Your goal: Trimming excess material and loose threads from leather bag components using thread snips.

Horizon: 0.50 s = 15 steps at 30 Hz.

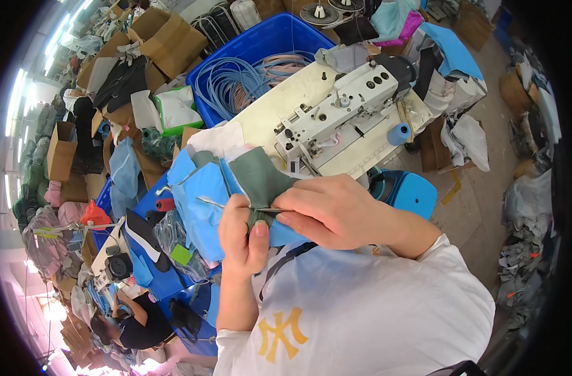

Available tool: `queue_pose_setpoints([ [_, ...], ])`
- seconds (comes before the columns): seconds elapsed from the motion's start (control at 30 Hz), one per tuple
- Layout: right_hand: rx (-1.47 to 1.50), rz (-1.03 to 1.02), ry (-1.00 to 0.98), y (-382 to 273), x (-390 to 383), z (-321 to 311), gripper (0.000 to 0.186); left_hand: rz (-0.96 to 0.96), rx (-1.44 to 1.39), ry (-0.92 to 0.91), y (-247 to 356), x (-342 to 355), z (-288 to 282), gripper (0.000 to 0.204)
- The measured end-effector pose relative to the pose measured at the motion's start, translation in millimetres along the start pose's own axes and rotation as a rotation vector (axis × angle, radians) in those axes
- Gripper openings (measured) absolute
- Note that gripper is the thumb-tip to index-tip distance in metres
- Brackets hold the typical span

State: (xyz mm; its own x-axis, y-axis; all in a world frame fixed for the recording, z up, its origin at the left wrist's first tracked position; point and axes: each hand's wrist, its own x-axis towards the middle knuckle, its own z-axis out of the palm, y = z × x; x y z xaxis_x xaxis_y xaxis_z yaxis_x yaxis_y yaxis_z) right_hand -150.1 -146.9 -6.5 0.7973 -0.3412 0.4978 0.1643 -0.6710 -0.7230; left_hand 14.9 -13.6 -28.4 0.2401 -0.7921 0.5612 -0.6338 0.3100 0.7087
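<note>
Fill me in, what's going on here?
A person in a white T-shirt pinches grey-green fabric with the left hand and right hand, close together, in front of a sewing machine. Light blue fabric lies beside it. Behind, a blue bin holds coiled cord.

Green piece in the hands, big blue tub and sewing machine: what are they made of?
Green piece: probably matte fabric, as it bends and creases softly; the fibre I can't tell.
Blue tub: likely smooth plastic, with a slight sheen and one even colour.
Sewing machine: probably painted metal, pale and smooth, with bare shiny parts.
</note>
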Motion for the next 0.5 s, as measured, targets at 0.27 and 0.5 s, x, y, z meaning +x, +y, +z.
queue_pose_setpoints([
  [0.27, 0.101, -0.030, 0.242, 3, 1, 11, 0.013, 0.046, -0.074, -0.069, 0, 2, 7, 0.009],
  [0.5, 0.300, 0.220, 0.194, 4, 8, -13, 0.048, 0.014, -0.095, -0.098, -1, -6, 6, 0.008],
])
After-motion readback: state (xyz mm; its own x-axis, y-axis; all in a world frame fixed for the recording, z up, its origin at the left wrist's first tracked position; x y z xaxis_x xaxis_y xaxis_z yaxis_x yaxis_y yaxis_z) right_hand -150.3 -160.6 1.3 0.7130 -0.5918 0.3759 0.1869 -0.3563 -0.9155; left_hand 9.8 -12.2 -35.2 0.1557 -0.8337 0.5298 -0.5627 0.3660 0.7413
